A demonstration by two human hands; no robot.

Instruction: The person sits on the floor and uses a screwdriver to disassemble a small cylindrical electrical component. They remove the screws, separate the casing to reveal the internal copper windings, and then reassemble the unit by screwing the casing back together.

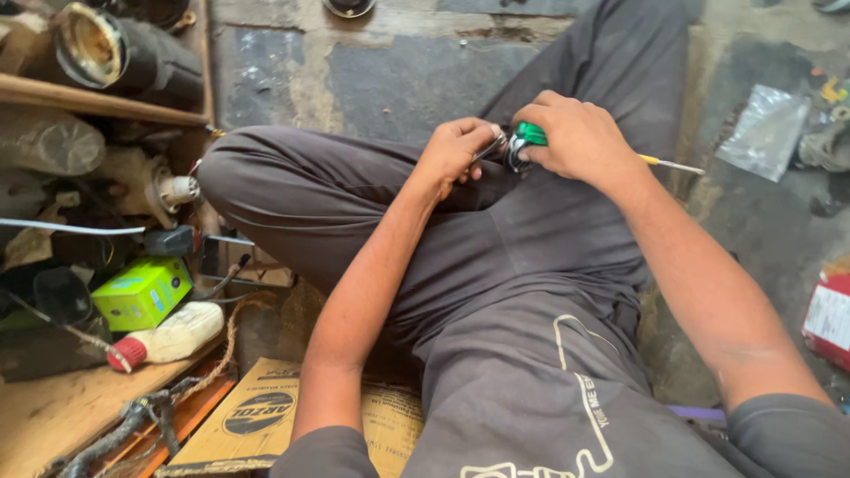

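I sit cross-legged in dark grey trousers on a stained concrete floor. My left hand (pixel 456 150) is closed on a small shiny metal part (pixel 498 147) held above my knee. My right hand (pixel 575 134) grips a round green and black piece (pixel 526 140) pressed against that metal part. A thin tool with a yellow and silver shaft (pixel 670 164) sticks out to the right past my right wrist. How the parts join is hidden by my fingers.
At left a wooden shelf (pixel 97 102) holds dusty motor parts, a green box (pixel 142 292) and a cream bottle with a red cap (pixel 168 337). Cardboard (pixel 257 412) lies under my leg. A clear plastic bag (pixel 763 131) and a red pack (pixel 828 319) lie at right.
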